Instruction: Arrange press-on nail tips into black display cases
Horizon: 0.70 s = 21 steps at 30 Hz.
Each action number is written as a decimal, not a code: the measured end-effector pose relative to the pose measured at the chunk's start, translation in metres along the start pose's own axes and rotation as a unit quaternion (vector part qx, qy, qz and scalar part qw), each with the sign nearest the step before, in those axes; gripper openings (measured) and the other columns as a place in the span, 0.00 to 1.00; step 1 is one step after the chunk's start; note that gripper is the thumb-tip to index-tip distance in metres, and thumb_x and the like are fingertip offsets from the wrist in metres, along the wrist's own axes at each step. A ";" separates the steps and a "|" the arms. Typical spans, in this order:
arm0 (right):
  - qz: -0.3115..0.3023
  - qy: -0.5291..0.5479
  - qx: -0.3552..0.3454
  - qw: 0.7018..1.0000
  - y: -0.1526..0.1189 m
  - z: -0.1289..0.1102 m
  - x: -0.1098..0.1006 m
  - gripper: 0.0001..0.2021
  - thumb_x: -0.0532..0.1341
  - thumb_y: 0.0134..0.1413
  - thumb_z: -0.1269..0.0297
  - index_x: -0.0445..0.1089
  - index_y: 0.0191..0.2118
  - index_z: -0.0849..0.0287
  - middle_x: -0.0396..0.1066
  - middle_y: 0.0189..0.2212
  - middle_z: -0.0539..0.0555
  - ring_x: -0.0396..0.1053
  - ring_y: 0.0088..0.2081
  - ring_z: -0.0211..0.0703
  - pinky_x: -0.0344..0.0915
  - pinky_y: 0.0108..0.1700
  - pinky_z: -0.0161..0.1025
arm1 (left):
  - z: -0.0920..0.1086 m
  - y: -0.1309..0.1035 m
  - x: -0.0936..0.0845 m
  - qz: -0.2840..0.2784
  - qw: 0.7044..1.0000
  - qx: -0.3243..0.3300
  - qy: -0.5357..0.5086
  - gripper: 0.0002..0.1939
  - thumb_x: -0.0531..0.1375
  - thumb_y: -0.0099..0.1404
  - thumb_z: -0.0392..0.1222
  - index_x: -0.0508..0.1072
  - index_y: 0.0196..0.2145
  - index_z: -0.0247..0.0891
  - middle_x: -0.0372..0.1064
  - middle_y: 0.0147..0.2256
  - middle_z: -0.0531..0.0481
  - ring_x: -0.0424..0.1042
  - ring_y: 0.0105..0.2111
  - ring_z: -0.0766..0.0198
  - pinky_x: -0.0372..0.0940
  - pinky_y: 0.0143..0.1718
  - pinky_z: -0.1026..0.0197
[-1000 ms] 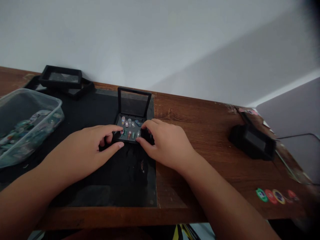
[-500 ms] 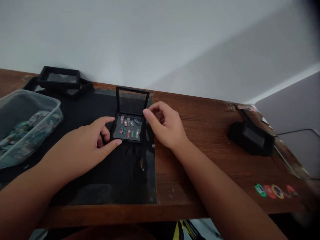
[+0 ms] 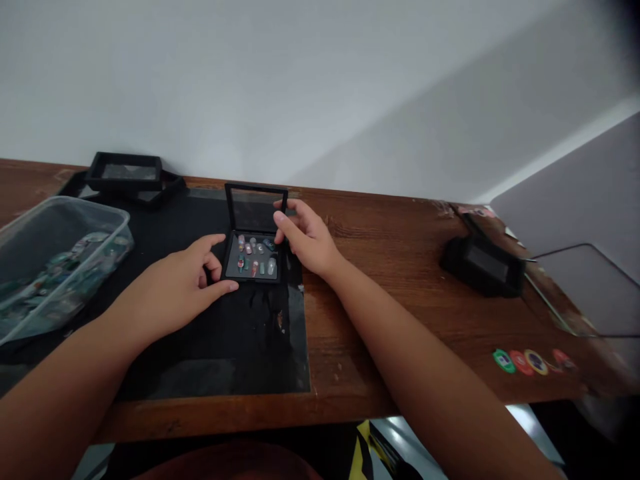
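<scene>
A small black display case (image 3: 254, 272) lies open on the dark mat, its clear-windowed lid (image 3: 253, 208) standing up at the back. Several small, decorated pieces shaped like press-on nails (image 3: 255, 268) sit in rows on its grey base. My left hand (image 3: 185, 277) rests at the case's left side, thumb by the front corner and index finger by the left edge, fingers apart. At the lid's right edge, my right hand (image 3: 307, 237) has its thumb and fingers closed around the frame. Some of its fingertips are partly hidden.
On the left stands a clear plastic tub (image 3: 107, 210) holding many small greenish pieces. Black frames (image 3: 125, 173) are stacked by the wall. To the right are a black box-like object (image 3: 483, 267) and several round coloured badges (image 3: 523, 362). The table's front edge (image 3: 250, 417) runs below my forearms.
My right hand has moved from beside the case onto the lid's right edge. My left hand stays by the case's left side. The view has shifted slightly.
</scene>
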State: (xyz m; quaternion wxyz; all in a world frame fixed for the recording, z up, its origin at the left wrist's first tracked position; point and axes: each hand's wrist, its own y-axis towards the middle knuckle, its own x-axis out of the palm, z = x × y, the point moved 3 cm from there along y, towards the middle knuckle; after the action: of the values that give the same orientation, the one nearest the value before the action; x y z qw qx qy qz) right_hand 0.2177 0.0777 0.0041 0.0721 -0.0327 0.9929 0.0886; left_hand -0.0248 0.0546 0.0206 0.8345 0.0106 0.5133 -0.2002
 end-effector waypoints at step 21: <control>-0.175 -0.108 0.029 0.978 -0.026 -0.017 -0.008 0.21 0.72 0.55 0.43 0.69 0.34 0.56 0.64 0.22 0.43 0.58 0.24 0.35 0.54 0.28 0.37 | 0.011 -0.006 -0.006 -0.038 0.999 -0.017 0.010 0.71 0.64 0.53 0.80 0.40 0.79 0.37 0.74 0.42 0.46 0.76 0.35 0.52 0.66 0.36 0.54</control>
State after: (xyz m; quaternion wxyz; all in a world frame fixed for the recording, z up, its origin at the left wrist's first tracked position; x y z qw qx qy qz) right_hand 0.2256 0.0500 0.0175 0.1939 -0.1944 0.9603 0.0490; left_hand -0.0202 0.0482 0.0321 0.8211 -0.0212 0.5250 -0.2232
